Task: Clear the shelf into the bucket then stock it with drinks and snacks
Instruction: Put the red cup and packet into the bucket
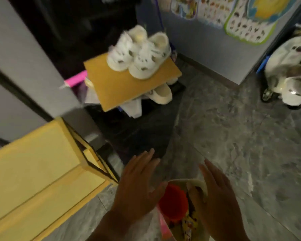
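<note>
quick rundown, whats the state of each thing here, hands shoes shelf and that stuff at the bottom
left hand: open, fingers straight, holding nothing
right hand: open, fingers straight, over the container
white shoes: pair sitting on the shelf top
shelf: top board tilted, more shoes underneath
red cup: in the container below the hands
yellow cabinet: closed

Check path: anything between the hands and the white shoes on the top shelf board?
Nothing visible. Left hand and right hand hover open above the bucket; only bare floor separates them from the white shoes on the shelf.
</note>
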The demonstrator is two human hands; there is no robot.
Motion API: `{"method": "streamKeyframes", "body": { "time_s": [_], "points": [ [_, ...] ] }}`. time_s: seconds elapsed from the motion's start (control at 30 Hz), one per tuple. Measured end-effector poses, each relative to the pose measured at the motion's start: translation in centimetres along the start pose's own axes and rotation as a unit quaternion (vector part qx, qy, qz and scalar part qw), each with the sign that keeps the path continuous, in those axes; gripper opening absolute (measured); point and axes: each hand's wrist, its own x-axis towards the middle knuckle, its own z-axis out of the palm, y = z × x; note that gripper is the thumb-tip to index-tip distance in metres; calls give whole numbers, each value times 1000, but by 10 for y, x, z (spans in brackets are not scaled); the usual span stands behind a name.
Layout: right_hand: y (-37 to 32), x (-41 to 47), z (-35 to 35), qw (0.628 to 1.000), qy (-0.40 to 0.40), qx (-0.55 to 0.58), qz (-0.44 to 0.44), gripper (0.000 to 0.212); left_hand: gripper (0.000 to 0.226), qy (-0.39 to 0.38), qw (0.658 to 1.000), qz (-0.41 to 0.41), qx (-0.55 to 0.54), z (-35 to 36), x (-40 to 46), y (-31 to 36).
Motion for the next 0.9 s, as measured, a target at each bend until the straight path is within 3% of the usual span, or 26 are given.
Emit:
{"method": "streamKeyframes", "body": {
  "time_s": [0.23, 0.5, 0.7, 0.9],
  "points": [
    [-154, 27, -83, 986, -32, 2, -162, 79, 81, 88, 986, -129, 55, -194, -50, -50],
    [-383, -32, -118, 946, -33, 18, -321, 80, 78, 173, 956, -218, 96, -369, -214, -125],
    [-545, -145, -93, 914, -60, 17, -402, 75, 86, 231, 917, -314, 89, -455, -395, -188],
    [-637, -230, -49, 892, -83, 39, -442, 74, 83, 228, 879, -407, 94, -495, -525, -240]
  ]
}}
